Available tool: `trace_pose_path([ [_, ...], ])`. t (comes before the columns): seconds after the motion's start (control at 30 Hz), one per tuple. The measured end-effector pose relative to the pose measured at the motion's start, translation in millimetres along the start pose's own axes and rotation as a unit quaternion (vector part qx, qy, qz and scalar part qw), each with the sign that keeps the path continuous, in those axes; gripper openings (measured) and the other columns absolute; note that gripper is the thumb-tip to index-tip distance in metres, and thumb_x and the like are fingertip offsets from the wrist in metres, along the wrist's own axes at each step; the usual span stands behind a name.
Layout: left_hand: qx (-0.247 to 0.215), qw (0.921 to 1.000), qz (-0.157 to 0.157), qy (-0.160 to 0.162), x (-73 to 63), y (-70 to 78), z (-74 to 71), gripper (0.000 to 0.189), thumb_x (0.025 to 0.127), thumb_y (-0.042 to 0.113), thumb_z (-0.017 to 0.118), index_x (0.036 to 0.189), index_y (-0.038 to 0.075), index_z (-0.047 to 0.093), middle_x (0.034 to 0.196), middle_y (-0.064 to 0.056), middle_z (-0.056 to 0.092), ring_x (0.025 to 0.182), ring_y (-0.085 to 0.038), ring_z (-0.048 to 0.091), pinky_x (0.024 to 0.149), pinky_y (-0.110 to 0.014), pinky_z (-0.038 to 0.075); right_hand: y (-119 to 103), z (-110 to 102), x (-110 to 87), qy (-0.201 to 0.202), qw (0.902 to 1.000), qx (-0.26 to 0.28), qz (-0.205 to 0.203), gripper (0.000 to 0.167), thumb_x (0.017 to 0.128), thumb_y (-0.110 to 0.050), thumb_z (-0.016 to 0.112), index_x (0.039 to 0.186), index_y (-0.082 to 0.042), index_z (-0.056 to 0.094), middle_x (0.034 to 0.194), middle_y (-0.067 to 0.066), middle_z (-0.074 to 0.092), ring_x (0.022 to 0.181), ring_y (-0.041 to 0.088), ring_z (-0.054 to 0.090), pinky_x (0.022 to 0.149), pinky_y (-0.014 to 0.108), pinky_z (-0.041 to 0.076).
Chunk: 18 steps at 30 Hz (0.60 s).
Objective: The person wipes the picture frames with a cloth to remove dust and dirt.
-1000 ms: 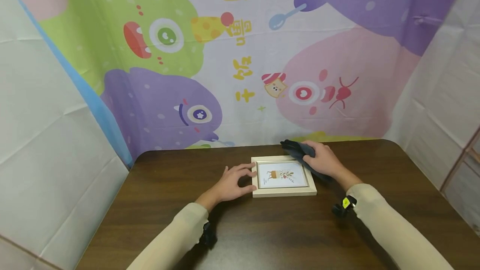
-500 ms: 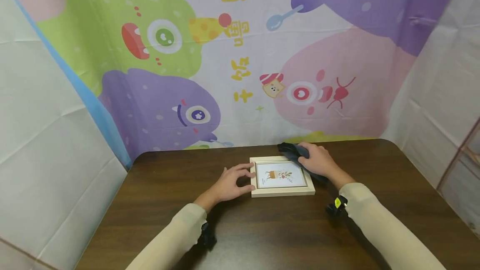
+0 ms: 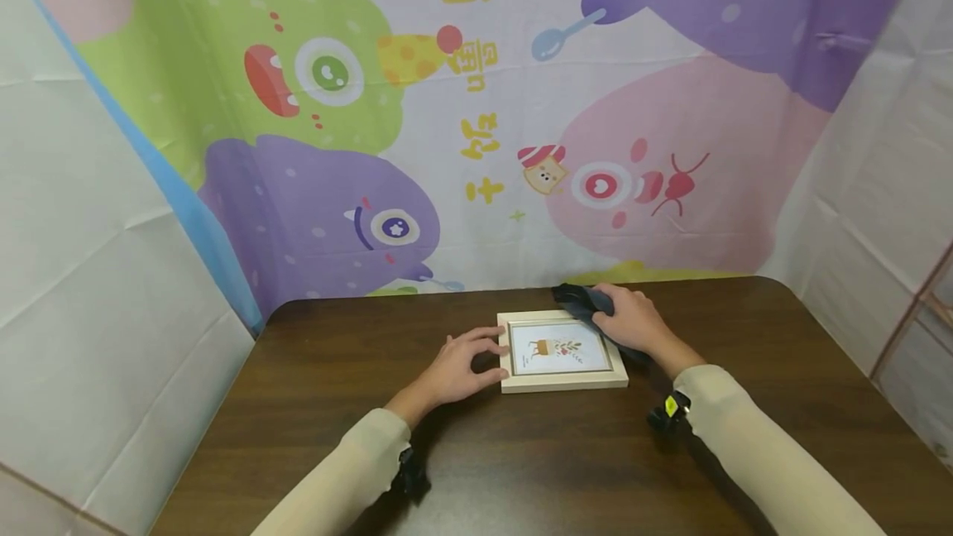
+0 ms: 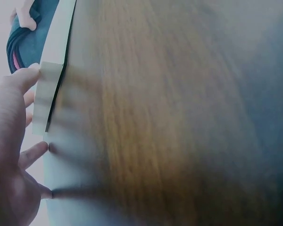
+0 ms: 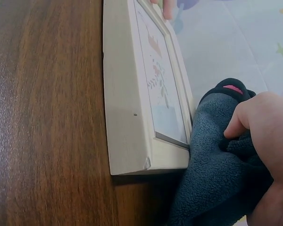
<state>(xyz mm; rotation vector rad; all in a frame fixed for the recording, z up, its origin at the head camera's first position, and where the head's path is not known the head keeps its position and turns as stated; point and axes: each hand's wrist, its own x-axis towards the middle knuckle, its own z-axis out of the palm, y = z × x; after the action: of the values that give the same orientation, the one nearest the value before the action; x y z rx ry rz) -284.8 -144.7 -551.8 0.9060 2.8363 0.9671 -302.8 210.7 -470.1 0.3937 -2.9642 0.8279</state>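
A cream picture frame [image 3: 562, 382] lies flat on the dark wooden table, with a small plant-and-deer print [image 3: 558, 347] behind its pane. At the frame's left edge, my left hand [image 3: 457, 369] rests its thumb and fingertips against the side, fingers spread and lightly bent. My right hand [image 3: 634, 323] grips a bunched dark blue-grey cloth [image 3: 577, 299] at the far right corner. In the right wrist view, the fuzzy cloth [image 5: 203, 136] with its black, pink-marked edge lies along the frame's right end. Part of the cloth is hidden under the right hand.
The brown tabletop [image 3: 536, 470] reaches out on both sides of the frame. Close behind its back edge hangs a cartoon-printed curtain [image 3: 491, 246]. Pale cloth walls stand at left [image 3: 82, 271] and right [image 3: 856, 213]. Black wrist devices [image 3: 412, 476] sit at both cuffs.
My right hand has moved slightly left and toward me with the cloth, then holds nearly still. The left hand and the frame stay in place.
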Motion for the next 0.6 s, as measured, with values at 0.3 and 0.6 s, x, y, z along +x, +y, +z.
trace_pose_path([
  [0.3,-0.004,0.9997,-0.017,-0.014,-0.9,-9.5,3.7,0.054,0.101,0.059,0.079,0.145,0.027,0.078,0.176,0.011,0.053,0.166,-0.031,0.05,0.128,-0.092,0.016,-0.8,1.0,0.9,-0.002,1.0,-0.005,0.0,0.056,0.103,-0.02,0.068,0.155,-0.001,0.063,0.15,0.031,0.071,0.129,0.058,0.072,0.105,0.072,0.058],
  [0.6,0.004,0.9997,-0.016,-0.017,-1.6,3.6,-1.5,0.05,0.101,0.052,0.082,0.142,0.023,0.079,0.174,0.006,0.056,0.165,-0.034,0.05,0.127,-0.093,0.015,-0.5,-2.5,0.0,0.007,1.0,0.004,-0.004,0.055,0.102,-0.019,0.069,0.154,-0.001,0.064,0.146,0.031,0.073,0.126,0.056,0.073,0.104,0.071,0.058],
])
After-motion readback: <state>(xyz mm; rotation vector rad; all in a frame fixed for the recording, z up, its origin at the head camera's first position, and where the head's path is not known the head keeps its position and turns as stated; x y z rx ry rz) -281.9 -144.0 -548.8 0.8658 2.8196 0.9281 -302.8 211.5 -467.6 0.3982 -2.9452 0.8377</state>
